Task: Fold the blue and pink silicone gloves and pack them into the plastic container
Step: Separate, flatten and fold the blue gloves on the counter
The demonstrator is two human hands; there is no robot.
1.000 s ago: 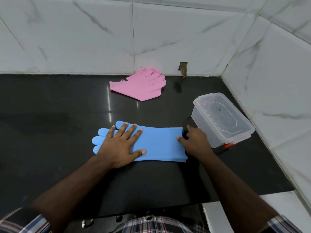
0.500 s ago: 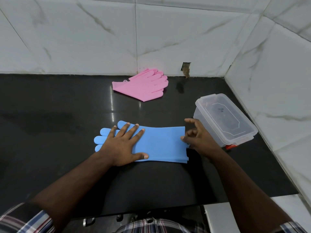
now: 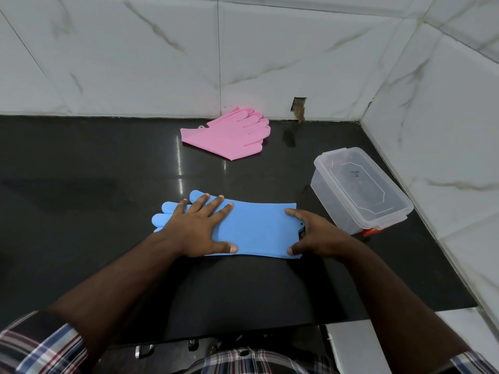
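Note:
A stack of blue silicone gloves [image 3: 256, 228] lies flat on the black counter [image 3: 81, 190], fingers pointing left and cuff to the right. My left hand [image 3: 197, 228] presses flat on the gloves' finger end, fingers spread. My right hand [image 3: 318, 233] holds the cuff end, with index finger and thumb on top of the edge and the other fingers tucked at it. The pink gloves [image 3: 229, 133] lie stacked near the back wall, untouched. The clear plastic container [image 3: 359, 190] stands to the right of the blue gloves with its lid on.
White marble-tiled walls close the counter at the back and on the right. A small hole [image 3: 298, 109] shows in the back wall. A red clip [image 3: 371, 232] sits at the container's near corner. The counter's front edge runs just below my forearms.
My right hand has moved from pinching the cuff's far corner to spanning the whole cuff edge with index finger and thumb. The left hand stays pressed on the gloves.

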